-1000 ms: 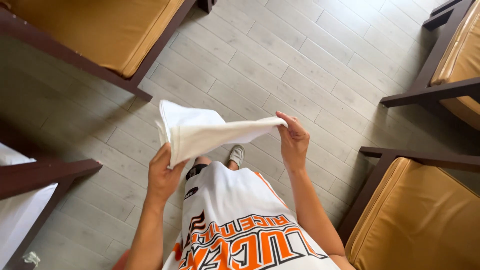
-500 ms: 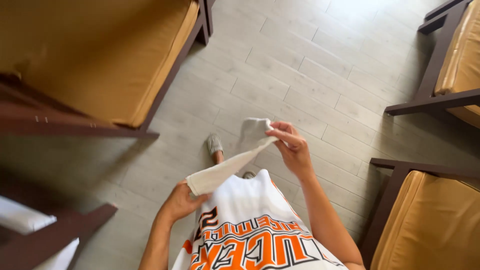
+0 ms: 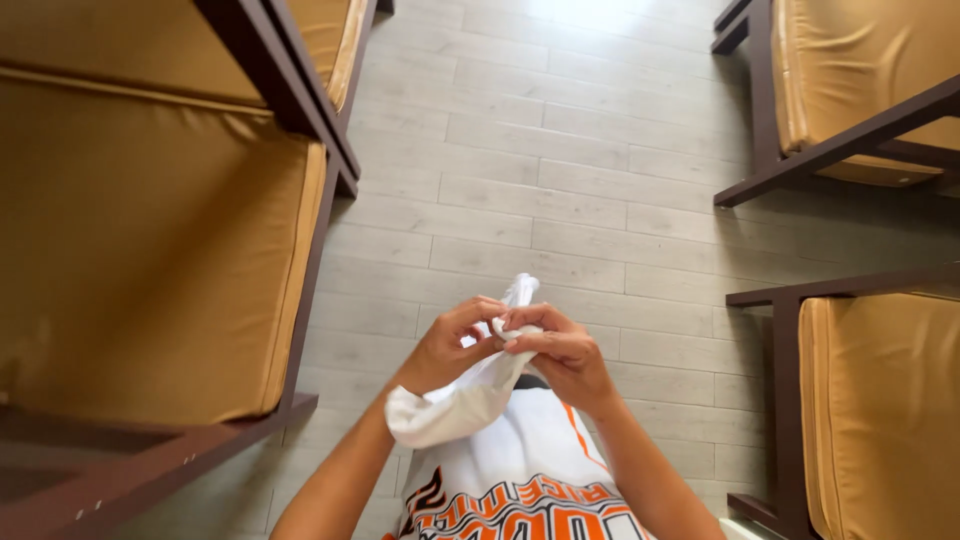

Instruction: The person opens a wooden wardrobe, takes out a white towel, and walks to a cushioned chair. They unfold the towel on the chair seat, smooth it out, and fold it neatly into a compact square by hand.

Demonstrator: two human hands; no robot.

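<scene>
While both hands meet above the grey plank floor (image 3: 600, 190), the left hand (image 3: 452, 345) and right hand (image 3: 562, 352) pinch a bunched white cloth (image 3: 470, 398), which hangs before the white orange-printed shirt (image 3: 520, 470), between tan-cushioned dark wooden chairs (image 3: 150, 250).

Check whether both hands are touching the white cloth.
Touching. The head view shows the left hand and right hand pinching the bunched white cloth between their fingers.

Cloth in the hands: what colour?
White, plain, no pattern visible. The cloth shows best in the head view, held by both hands.
</scene>
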